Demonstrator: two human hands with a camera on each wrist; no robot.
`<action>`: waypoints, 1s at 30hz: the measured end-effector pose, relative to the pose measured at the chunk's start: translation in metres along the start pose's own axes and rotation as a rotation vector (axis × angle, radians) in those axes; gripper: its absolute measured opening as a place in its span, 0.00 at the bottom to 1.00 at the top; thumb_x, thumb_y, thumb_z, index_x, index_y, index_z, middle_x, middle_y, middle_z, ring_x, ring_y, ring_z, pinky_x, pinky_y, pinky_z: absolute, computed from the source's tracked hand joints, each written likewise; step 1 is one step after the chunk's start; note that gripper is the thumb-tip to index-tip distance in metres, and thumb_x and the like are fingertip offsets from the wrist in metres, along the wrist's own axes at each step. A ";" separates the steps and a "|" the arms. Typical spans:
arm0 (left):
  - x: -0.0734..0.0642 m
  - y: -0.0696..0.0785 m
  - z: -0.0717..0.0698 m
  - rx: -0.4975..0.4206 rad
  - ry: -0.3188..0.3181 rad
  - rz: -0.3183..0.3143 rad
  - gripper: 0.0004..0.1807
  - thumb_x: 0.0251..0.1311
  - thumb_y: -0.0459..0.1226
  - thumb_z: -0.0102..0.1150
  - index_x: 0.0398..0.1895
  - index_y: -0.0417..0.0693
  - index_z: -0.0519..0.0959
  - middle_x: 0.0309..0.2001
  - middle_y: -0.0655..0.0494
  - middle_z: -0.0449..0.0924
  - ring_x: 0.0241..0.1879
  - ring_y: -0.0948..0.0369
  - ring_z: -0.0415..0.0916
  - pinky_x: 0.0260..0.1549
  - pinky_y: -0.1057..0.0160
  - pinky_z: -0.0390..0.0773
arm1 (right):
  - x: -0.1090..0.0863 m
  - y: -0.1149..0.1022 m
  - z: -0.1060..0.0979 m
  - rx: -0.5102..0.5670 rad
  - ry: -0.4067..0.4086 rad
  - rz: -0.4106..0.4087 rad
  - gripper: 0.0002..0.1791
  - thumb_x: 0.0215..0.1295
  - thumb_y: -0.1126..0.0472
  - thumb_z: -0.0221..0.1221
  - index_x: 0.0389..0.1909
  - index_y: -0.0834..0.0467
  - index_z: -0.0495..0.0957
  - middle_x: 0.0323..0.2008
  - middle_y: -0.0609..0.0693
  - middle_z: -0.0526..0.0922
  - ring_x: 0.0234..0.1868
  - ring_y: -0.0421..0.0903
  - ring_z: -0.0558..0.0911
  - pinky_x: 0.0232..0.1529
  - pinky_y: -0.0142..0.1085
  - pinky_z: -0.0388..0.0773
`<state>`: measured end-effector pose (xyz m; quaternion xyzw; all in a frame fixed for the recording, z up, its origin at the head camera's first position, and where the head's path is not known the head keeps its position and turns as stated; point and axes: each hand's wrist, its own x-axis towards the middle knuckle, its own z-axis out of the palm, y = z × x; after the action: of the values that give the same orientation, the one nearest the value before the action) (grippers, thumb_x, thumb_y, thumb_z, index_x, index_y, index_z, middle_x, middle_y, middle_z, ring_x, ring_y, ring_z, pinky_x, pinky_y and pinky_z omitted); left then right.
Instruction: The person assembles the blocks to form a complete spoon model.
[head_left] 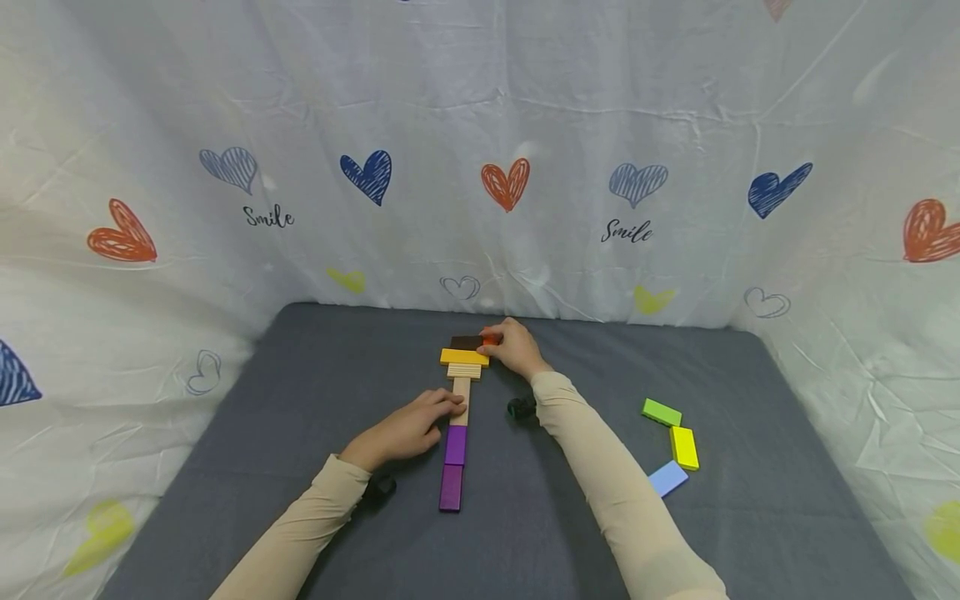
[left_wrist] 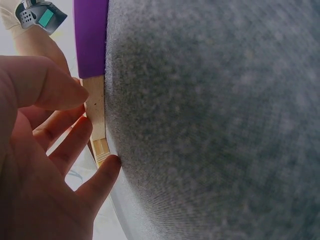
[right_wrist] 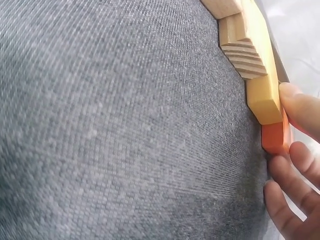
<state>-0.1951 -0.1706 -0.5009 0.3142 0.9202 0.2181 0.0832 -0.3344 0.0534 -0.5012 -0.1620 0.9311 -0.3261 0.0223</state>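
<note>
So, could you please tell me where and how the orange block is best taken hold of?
Probably by its right end, from the right: that end of the orange block pokes out past the yellow block, while the brown block is on its left.

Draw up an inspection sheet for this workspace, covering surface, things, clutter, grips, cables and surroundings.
Surface: grey cloth.
Job's things: dark block, orange block, amber block, striped wood, pale block, two purple blocks, arranged together.
Clutter: green block, yellow block, blue block, apart on the right.
Left grip: touching the pale block.
Right grip: pinching the orange block.
Cables: nothing seen.
Surroundings: white curtain with printed hearts.
</note>
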 end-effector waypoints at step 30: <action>-0.001 0.002 0.000 -0.002 -0.001 -0.021 0.25 0.63 0.28 0.52 0.64 0.50 0.75 0.69 0.54 0.68 0.67 0.55 0.65 0.64 0.51 0.71 | -0.011 0.009 -0.013 0.040 0.004 -0.106 0.12 0.68 0.61 0.60 0.49 0.55 0.85 0.43 0.53 0.83 0.44 0.50 0.81 0.49 0.44 0.79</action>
<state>-0.1937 -0.1697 -0.5007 0.3044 0.9232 0.2181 0.0861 -0.3286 0.0714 -0.4978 -0.2099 0.9145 -0.3459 0.0064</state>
